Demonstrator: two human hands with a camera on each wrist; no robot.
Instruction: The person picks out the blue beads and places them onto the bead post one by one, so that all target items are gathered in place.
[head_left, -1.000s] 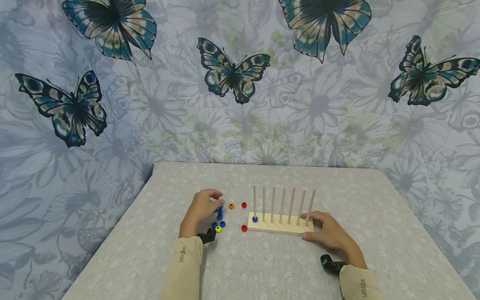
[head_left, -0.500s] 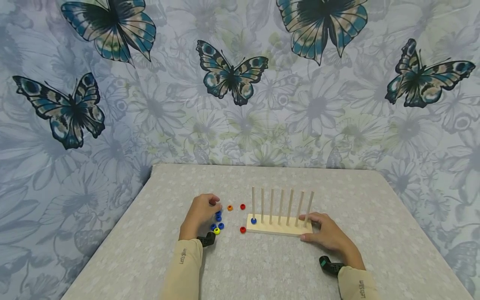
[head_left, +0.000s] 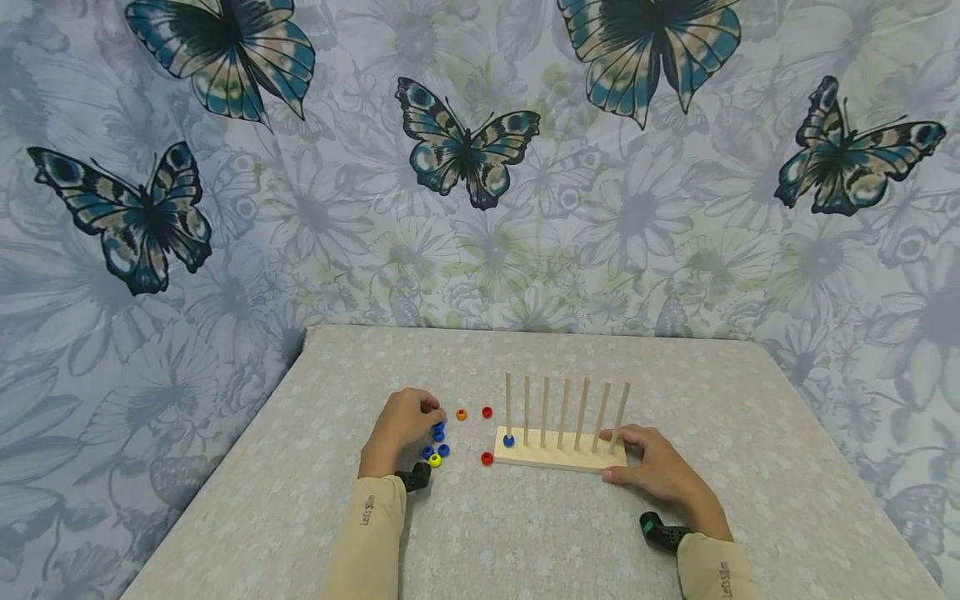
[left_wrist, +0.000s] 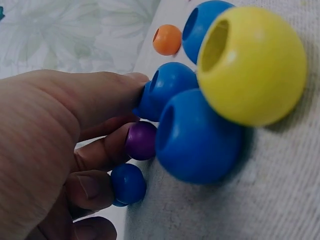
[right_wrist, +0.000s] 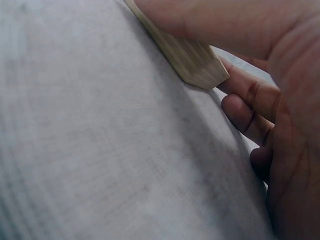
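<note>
A wooden peg stand (head_left: 558, 457) with a row of upright pegs has one blue bead (head_left: 508, 441) at the foot of its leftmost peg. My right hand (head_left: 660, 467) grips the right end of its base, thumb in front and fingers behind; the right wrist view shows that wooden end (right_wrist: 200, 70) between them. Left of the stand, my left hand (head_left: 402, 425) pinches a blue bead (left_wrist: 146, 102) between thumb and index finger, partly hidden by the thumb. A purple bead (left_wrist: 142, 140) and another blue bead (left_wrist: 128, 184) lie beside its other fingers.
Nearer the left wrist lie a yellow bead (head_left: 435, 460) and several blue beads (head_left: 444, 451). Between the left hand and the stand are an orange bead (head_left: 461, 414) and two red beads, one farther back (head_left: 487, 412). A patterned cloth covers the table (head_left: 555, 542).
My left hand has lowered slightly toward the blue beads and its fingers have drawn together on one. The right hand keeps its grip on the stand.
</note>
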